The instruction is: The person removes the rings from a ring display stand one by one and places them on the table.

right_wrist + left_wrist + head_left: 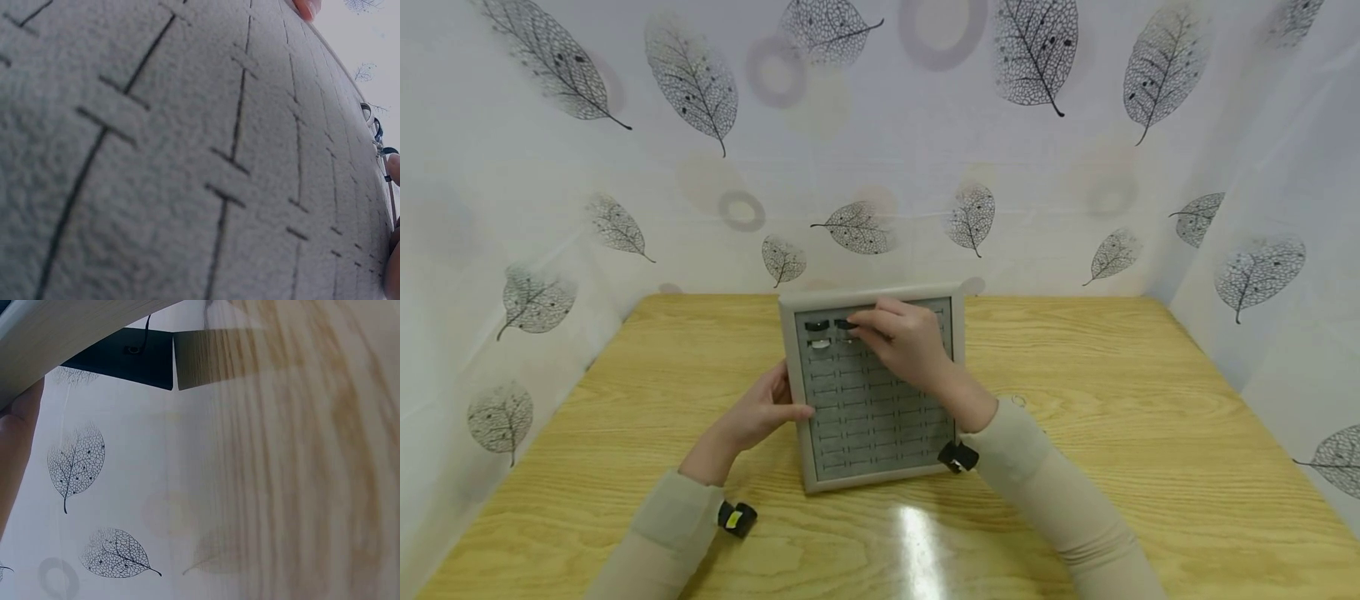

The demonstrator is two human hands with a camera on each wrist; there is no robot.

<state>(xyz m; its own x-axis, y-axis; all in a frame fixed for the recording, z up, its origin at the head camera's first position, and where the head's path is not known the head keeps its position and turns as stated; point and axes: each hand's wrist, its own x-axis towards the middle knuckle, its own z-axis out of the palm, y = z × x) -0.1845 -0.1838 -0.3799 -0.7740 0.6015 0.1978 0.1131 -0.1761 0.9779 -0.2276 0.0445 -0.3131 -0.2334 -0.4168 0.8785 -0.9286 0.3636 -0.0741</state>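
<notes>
A ring display board (880,417) with a pale frame and slotted grey felt stands tilted on the table. My left hand (762,412) grips its left edge, thumb over the front. Near the top left corner, my right hand (906,342) pinches a dark ring (843,324) at the second slot of the top row. A black ring (817,326) sits in the first slot, with a silver ring (819,343) below it. Behind the right fingers, another ring is partly hidden. In the right wrist view, the felt (187,156) fills most of the picture, with rings (377,128) at the far edge.
The wooden table (1075,500) runs back to a leaf-patterned cloth (880,150). A small, thin round thing (1018,401) lies right of the board. In the left wrist view, a dark support flap (134,359) extends behind the board. Black wrist devices (737,518) sit at both cuffs.
</notes>
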